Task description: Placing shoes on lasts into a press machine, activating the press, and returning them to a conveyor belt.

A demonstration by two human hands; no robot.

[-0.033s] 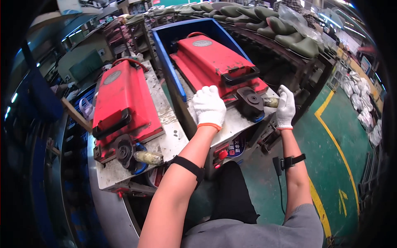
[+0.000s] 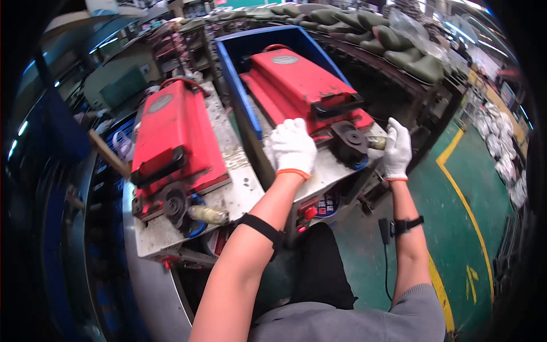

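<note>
My left hand (image 2: 292,149), in a white knitted glove with an orange cuff, is closed at the front left corner of the right-hand red machine cover (image 2: 305,77). Whatever its fingers hold is hidden. My right hand (image 2: 397,149), gloved likewise, curls at the outer end of a tape-wrapped handle (image 2: 376,143), which sticks out from a black cam-shaped lever (image 2: 350,139) at the machine's front. A black grip bar (image 2: 338,106) crosses the cover just above that lever.
A second red machine (image 2: 171,134) with a matching wrapped handle (image 2: 208,214) stands on the left. A blue bin (image 2: 240,108) surrounds the right machine's back. Olive-green boot-shaped pieces (image 2: 423,65) line a rack behind. Red knobs (image 2: 309,212) sit below the bench top.
The view has shifted slightly, so the machines appear a little farther right and lower. Both hands keep their places against the right machine.
</note>
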